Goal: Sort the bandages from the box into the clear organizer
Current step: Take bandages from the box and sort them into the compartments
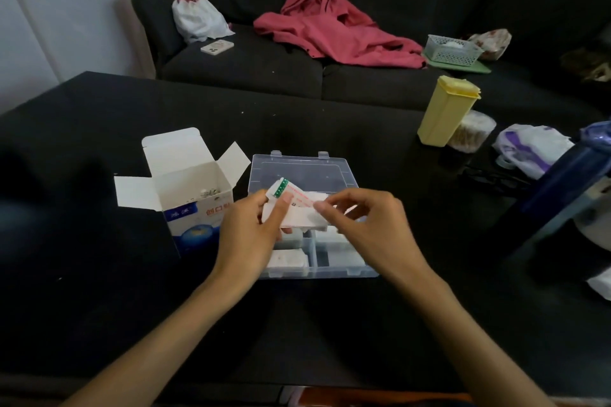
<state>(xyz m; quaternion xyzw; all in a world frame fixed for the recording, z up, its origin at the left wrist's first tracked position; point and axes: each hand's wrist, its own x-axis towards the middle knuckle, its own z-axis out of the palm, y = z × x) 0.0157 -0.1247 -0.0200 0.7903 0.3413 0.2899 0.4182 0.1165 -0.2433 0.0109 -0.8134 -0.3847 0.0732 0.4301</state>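
Above clear organizer (334, 269): bandages (302, 210) pinched in left hand (256, 228), long axis pointing right; right hand (358, 218) fingertips pinching far end, nearer open compartments.

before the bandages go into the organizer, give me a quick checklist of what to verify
1. Bandages held: left hand grips the stack of bandages, thumb on top. Ok.
2. Right hand pinches the stack's right edge. Ok.
3. Clear organizer open, lid folded back. Ok.
4. Stack over the organizer, not the table. Ok.
5. Free compartment: near-left one holds white packets; near-right looks partly free, far ones hidden by hands. Cannot tell.
6. Box emptied: small items remain at its bottom. Not ok.
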